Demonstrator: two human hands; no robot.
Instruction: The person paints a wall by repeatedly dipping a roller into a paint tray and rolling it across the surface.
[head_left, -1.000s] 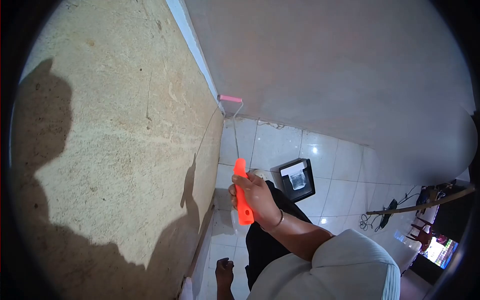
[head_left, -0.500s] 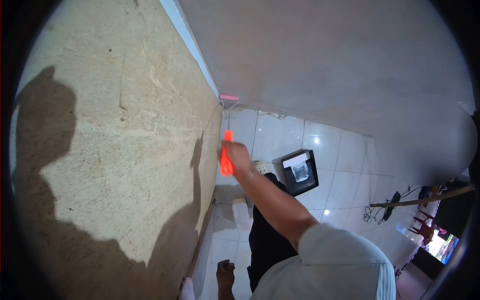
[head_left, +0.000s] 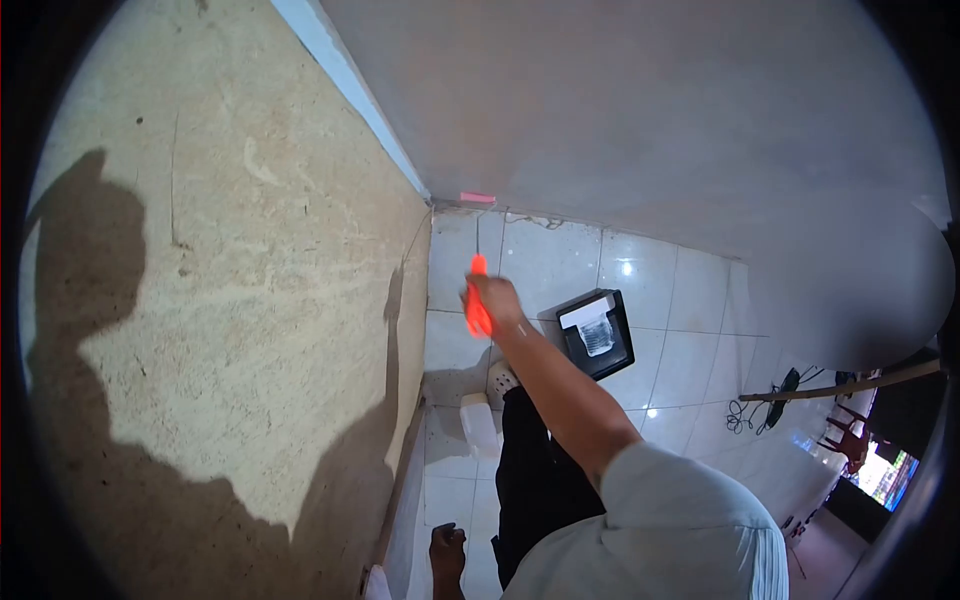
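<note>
My right hand (head_left: 497,300) is closed around the orange handle of a paint roller (head_left: 479,270), with the arm stretched forward. The roller's pink sleeve (head_left: 478,197) lies against the lower edge of the grey wall (head_left: 600,120), just right of the corner. Low in the view hangs my left hand (head_left: 447,548), fingers curled and nothing visible in them. A black paint tray (head_left: 622,350) with a white upper part and a whitish patch inside sits on the floor right of my right forearm. Near my shoe stands a whitish plastic container (head_left: 480,428).
A rough beige wall (head_left: 250,300) fills the left side, carrying my shadow. White floor tiles (head_left: 555,260) run below the grey wall. At right are a pole (head_left: 850,386), dark cables (head_left: 738,415) and a reddish-brown chair (head_left: 850,440).
My right hand and the roller have shifted right, away from the corner along the wall's bottom. My shoe shows farther back and left. My left hand stays low.
</note>
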